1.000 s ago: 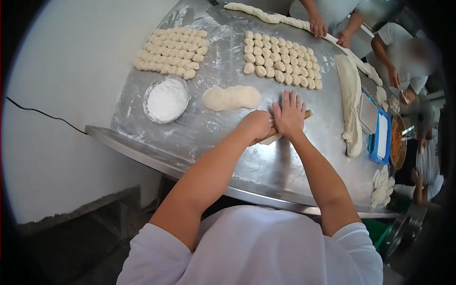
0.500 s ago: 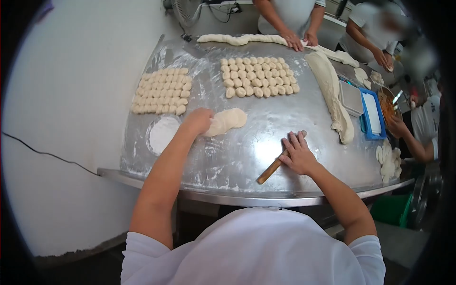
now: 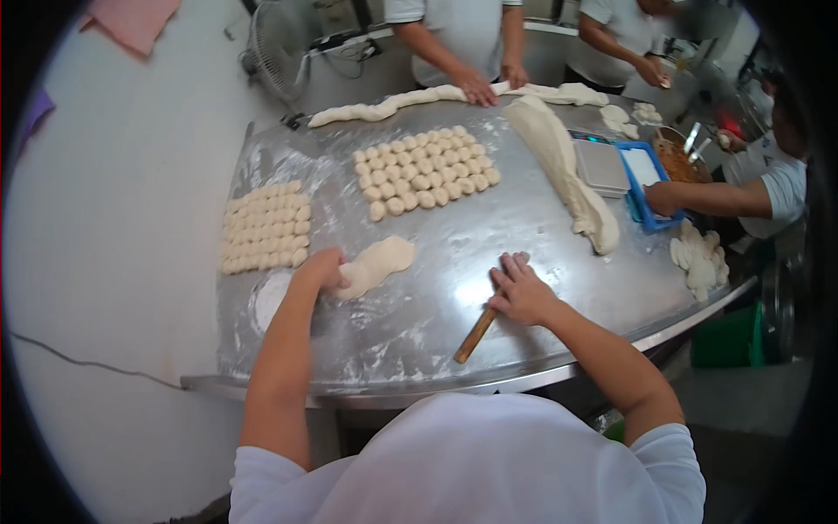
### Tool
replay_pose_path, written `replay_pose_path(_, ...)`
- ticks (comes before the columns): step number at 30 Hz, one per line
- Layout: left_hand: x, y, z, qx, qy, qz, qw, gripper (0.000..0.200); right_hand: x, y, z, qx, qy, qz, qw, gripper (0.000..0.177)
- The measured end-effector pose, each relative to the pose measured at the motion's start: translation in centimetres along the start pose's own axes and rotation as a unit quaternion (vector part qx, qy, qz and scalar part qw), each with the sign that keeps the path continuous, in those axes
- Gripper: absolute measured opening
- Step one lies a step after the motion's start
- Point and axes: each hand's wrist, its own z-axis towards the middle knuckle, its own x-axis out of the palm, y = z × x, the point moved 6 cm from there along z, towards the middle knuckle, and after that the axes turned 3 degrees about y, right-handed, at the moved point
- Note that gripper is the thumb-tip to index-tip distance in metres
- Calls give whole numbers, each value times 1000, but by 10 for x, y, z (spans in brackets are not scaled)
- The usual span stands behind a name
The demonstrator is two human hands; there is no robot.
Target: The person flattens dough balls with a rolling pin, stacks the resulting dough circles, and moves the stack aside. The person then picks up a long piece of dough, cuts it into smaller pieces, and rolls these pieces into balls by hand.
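Beside the pile of white flour [image 3: 271, 301], my left hand [image 3: 325, 269] is closed on the left end of flattened pieces of dough [image 3: 384, 265], which overlap in a row on the metal table. Its fingertips are partly hidden. My right hand [image 3: 524, 293] lies with fingers spread over a short wooden rolling pin [image 3: 476, 335]. The pin's near end sticks out toward me, and the palm and fingers cover much of the rest. Dough balls stand in two blocks, one at the left [image 3: 266, 229] and one farther back [image 3: 426, 172].
A long dough strip [image 3: 567, 179] lies right, beside a scale [image 3: 602, 168] and a blue tray [image 3: 648, 179]. A co-worker's hand [image 3: 665, 198] reaches into the tray. Another person's hands [image 3: 476, 87] press a dough rope [image 3: 375, 110] at the back. A fan [image 3: 281, 52] stands back left.
My view has turned, so the table appears shifted left and lower. Both my hands keep about the same places by the dough and pin. The right-hand co-worker's hand has moved to the blue tray.
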Motion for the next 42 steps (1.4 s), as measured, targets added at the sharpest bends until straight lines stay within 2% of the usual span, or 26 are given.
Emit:
replay_pose_path(1, 3, 4, 5, 6, 13, -3, 1000, 58, 1, -5, 1, 2, -8, -3, 1000, 75)
replay_pose_path(2, 5, 7, 8, 57, -21, 21, 998, 62, 9, -8, 4, -10, -6, -21, 1000, 76)
replay_pose_path(4, 9, 11, 13, 104, -49, -37, 993, 64, 11, -11, 5, -4, -5, -30, 1000, 77)
replay_pose_path(6, 20, 28, 33, 85, -9, -46, 995, 62, 6, -9, 1, 22, -22, -20, 999, 76)
replay_pose_path(9, 5, 13, 18, 41, 15, -3, 999, 52, 2, -4, -2, 33, -15, -31, 999, 75)
replay_pose_path(12, -5, -17, 5, 74, 42, -90, 992, 59, 0, -1, -5, 45, -9, -28, 999, 75)
replay_pose_path(15, -8, -35, 10, 160, -52, -140, 976, 69, 1, -2, -7, 54, -2, -14, 998, 75)
replay_pose_path(18, -4, -27, 37, 208, -78, -76, 972, 79, -4, -2, -7, 65, 6, -10, 998, 74)
replay_pose_path(21, -5, -26, 32, 87, 7, -93, 992, 75, -10, -3, -9, 80, 13, 8, 997, 74)
replay_pose_path(24, -6, -30, 26, 25, 77, -27, 996, 71, -11, -5, -9, 89, 12, 19, 996, 73)
replay_pose_path(27, -5, -32, 21, 44, 41, -63, 996, 66, -12, -7, -8, 92, 8, 20, 996, 73)
replay_pose_path(30, -6, -38, 13, 48, 32, -103, 993, 70, -14, -7, -7, 98, 13, 34, 994, 72)
replay_pose_path(33, -6, -48, 5, 110, 1, -171, 979, 73, -15, -7, -6, 100, 13, 44, 994, 73)
replay_pose_path(39, 7, -59, 23, 192, 63, -294, 934, 77, -12, -11, -2, 96, 9, 56, 994, 73)
replay_pose_path(42, 3, -69, 18, 148, 39, -256, 954, 69, -13, -13, -3, 91, 10, 58, 994, 73)
